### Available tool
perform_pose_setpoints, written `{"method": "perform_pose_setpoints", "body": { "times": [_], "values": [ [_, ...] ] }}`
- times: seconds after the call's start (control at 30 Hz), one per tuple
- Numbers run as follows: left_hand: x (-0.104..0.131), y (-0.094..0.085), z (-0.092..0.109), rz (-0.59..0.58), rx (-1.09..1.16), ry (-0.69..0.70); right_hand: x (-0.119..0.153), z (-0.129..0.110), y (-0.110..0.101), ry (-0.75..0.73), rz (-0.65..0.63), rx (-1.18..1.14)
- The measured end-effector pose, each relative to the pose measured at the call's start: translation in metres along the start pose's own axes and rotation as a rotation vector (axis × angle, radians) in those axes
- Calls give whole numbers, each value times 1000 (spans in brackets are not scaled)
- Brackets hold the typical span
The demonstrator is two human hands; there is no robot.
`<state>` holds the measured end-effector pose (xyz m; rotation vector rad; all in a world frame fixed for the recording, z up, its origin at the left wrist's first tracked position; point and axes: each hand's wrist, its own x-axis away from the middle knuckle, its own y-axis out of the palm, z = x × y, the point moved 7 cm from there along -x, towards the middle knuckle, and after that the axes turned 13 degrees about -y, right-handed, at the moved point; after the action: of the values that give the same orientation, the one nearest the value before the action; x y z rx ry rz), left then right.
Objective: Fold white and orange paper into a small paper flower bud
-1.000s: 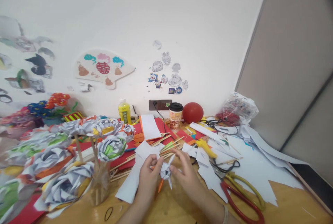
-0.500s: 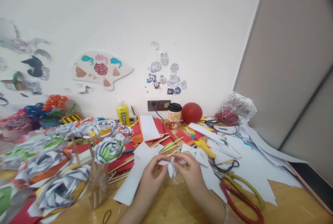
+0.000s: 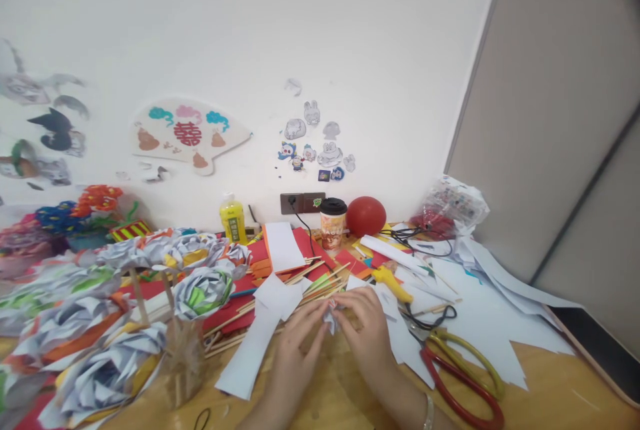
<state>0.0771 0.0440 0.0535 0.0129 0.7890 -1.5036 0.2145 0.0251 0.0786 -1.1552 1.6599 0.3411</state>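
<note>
Between my hands is a small piece of folded white paper [image 3: 331, 321], pinched by the fingertips and largely covered by them. My left hand [image 3: 299, 343] grips it from the left with fingers closed. From the right, my right hand [image 3: 366, 333] pinches it between thumb and fingers. Beneath and beyond the hands lie wooden sticks [image 3: 320, 285] and white paper strips [image 3: 253, 353]. Large scissors [image 3: 463, 383] with red and yellow handles rest right of my right hand.
Folded paper flowers [image 3: 103, 370] crowd the left side, beside a clear holder [image 3: 183, 367] with sticks. Farther back stand a yellow bottle [image 3: 233, 220], a lidded cup [image 3: 333, 225] and a red balloon [image 3: 367, 217]. A yellow glue gun [image 3: 393, 283] and white sheets [image 3: 480, 323] lie right.
The fingers of both hands have drawn closer around the folded paper, and less of it shows. The whole view has shifted slightly.
</note>
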Motion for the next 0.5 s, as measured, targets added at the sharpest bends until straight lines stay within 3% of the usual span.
{"method": "perform_pose_setpoints", "body": {
  "times": [0.2, 0.5],
  "values": [
    [2, -9, 4, 112, -1, 66, 2, -2, 1, -52, -25, 61],
    [6, 2, 8, 21, -73, 122, 0, -2, -3, -5, -4, 79]
  ]
}}
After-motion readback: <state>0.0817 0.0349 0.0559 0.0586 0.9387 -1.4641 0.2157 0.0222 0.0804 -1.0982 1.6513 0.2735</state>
